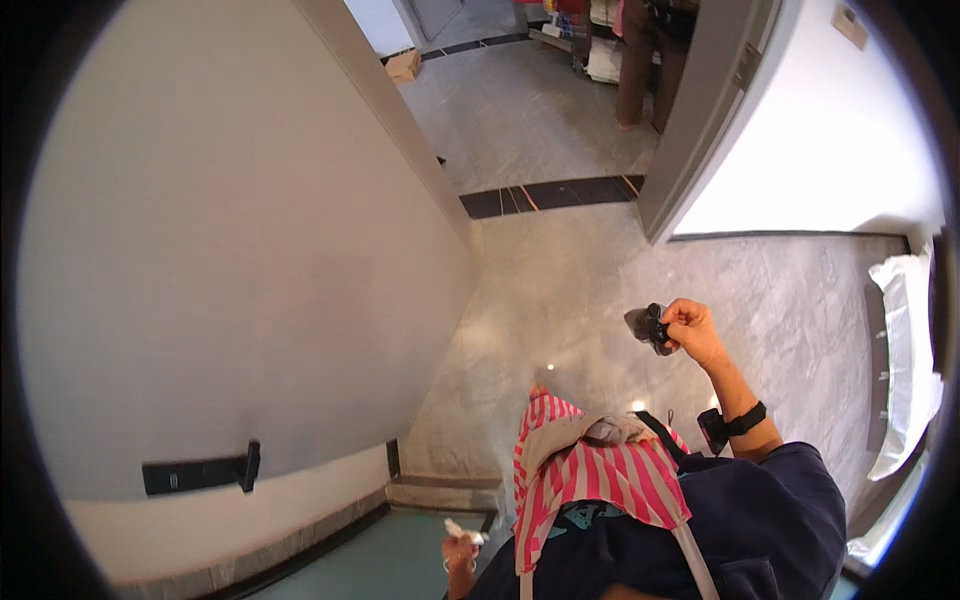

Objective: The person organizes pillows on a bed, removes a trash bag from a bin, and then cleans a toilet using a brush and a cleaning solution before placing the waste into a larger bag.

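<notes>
Out in front, my right hand [691,330] pinches a small black object [649,328] with a dark, see-through part; its exact kind is unclear. Below it is grey floor [570,300]. Low in the picture, beside my body, my left hand [460,550] grips a crumpled white item [463,531], perhaps tissue or cloth. A pink-and-white striped apron [600,480] hangs over my dark shirt [765,510], its pocket gaping with pale material inside. A black strapped device [731,427] sits on my right forearm.
A grey door [262,225] with a black lever handle [202,472] fills the left. Ahead, a dark threshold strip [555,195] crosses the doorway beside its frame [705,120]. Beyond are a cardboard box [403,66] and brown trouser legs [637,67]. White sheeting [904,360] stands far right.
</notes>
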Motion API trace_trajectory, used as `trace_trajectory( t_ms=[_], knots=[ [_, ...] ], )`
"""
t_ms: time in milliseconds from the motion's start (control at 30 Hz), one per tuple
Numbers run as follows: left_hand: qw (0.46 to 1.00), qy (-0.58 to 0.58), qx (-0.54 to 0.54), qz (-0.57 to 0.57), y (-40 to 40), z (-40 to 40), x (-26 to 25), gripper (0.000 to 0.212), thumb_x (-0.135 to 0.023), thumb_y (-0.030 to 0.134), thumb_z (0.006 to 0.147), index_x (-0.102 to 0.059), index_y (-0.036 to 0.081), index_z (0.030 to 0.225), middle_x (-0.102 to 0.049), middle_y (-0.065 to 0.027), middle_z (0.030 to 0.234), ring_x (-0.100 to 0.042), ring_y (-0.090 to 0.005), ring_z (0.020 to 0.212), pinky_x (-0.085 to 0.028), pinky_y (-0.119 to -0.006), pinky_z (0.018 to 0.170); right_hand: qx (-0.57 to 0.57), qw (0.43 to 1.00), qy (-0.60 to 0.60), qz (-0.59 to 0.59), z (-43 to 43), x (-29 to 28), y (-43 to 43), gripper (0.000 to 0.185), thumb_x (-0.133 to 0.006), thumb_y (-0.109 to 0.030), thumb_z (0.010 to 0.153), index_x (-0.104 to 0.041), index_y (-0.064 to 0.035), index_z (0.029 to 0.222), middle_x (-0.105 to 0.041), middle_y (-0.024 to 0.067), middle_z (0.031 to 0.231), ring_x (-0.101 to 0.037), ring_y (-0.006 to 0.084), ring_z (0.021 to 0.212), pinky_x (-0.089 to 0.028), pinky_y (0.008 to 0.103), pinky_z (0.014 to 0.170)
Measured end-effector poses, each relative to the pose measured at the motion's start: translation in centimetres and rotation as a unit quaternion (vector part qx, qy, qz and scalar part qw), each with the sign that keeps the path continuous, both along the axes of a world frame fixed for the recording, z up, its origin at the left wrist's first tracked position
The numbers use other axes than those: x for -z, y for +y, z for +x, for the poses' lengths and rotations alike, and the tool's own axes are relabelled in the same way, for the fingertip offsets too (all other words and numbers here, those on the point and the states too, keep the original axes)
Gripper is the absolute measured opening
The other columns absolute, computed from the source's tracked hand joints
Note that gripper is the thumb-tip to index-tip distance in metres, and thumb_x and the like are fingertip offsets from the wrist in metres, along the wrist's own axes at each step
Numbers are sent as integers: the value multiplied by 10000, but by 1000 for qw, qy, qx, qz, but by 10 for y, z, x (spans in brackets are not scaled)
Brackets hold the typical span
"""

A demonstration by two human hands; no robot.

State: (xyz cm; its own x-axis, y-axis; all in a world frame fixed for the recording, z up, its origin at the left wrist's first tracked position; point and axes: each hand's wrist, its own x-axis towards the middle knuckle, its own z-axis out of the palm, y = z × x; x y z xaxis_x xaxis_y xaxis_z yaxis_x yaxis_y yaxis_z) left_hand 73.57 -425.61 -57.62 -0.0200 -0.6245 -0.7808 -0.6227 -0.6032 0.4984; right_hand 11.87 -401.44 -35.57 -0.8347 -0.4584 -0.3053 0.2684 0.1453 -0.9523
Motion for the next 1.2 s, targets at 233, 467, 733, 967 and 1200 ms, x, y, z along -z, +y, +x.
trace_trajectory(
  t_ms=[233, 467, 733, 967, 1200],
  knots=[
    [990, 101, 84, -49, -135, -282, -33, 83, -560, 61, 763, -519, -2, 727, -506, -58, 533, -477, -137, 415, -366, -271, 348, 18, 995, 99, 11, -192, -11, -95, 115, -497, 50, 720, -575, -23, 761, -567, 24, 590, -524, 64, 460, -415, 188, 411],
    [888, 413, 200, -4, -239, -735, -156, 117, -517, 62, 855, -503, 30, 966, -563, -40, 783, -513, -97, 634, -409, -241, 499, -39, 995, 82, -51, -336, -27, -203, 144, -509, 74, 703, -566, -23, 794, -567, 5, 634, -525, 61, 500, -406, 192, 436],
    [878, 359, 255, -188, -282, -1014, -161, 105, -536, 96, 855, -501, 14, 912, -595, -62, 777, -556, -105, 617, -442, -241, 513, -167, 981, 53, -78, -518, -15, -335, 159, -541, 99, 693, -549, -25, 792, -539, -31, 712, -509, 40, 651, -425, 193, 575],
    [853, 270, 250, -370, -332, -1133, -163, 112, -587, 20, 777, -511, -4, 856, -595, -84, 720, -586, -147, 642, -473, -277, 593, -304, 949, 82, 5, -654, -15, -455, 84, -546, 20, 688, -550, -3, 768, -550, -9, 667, -502, 55, 631, -423, 213, 578],
    [846, 357, 191, -347, -426, -1244, -153, 319, -512, -85, 754, -553, 13, 1056, -612, -69, 902, -574, -115, 795, -469, -250, 709, -353, 907, 228, 27, -755, -11, -595, 77, -567, 19, 686, -560, -20, 751, -556, 4, 652, -504, 57, 609, -424, 215, 552]
  ],
)
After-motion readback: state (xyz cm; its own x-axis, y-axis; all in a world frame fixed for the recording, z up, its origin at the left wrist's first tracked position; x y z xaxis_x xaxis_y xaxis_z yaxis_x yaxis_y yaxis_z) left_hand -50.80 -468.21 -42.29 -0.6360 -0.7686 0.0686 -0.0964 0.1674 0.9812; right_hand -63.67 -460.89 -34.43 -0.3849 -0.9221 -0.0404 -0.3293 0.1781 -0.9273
